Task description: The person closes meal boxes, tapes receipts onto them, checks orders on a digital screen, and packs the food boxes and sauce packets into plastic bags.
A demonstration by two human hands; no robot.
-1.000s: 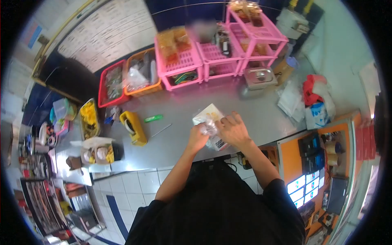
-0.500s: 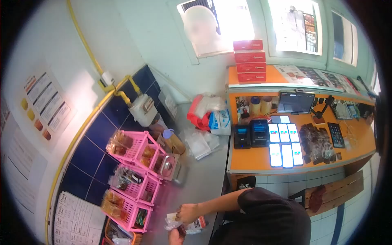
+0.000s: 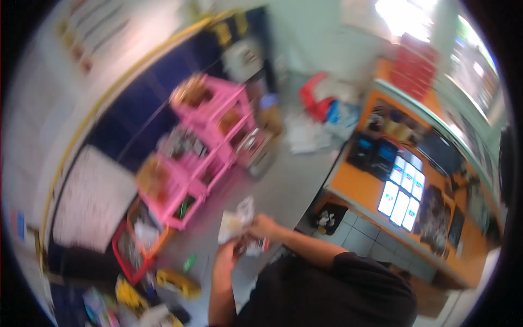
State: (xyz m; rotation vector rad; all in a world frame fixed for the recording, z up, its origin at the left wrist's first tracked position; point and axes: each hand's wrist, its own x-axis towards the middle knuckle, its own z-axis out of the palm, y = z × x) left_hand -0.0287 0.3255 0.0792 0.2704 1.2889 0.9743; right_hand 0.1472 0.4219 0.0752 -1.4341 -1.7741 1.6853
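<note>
Both hands are close together over the grey worktop (image 3: 289, 177), blurred by motion. My right hand (image 3: 262, 225) is closed on a crinkled plastic packet (image 3: 231, 225), partly clear and partly white with a pale yellow patch. Just below it, my left hand (image 3: 226, 255) is closed around the packet's lower part. Something small and dark shows at its fingertips, too blurred to name. A second packet with red print (image 3: 256, 248) lies behind the hands, close to my body.
Stacked pink baskets (image 3: 188, 182) with bagged goods stand left, against the blue tiles. A red basket (image 3: 133, 267) and a yellow object (image 3: 178, 282) lie nearer me. White plastic bags (image 3: 310, 136) are at the back. Lit phones (image 3: 400, 199) lie on the orange desk right.
My view has swung left and down, bringing the red basket and yellow object into sight. Both hands sit higher in view, with the packet's pale part raised above them.
</note>
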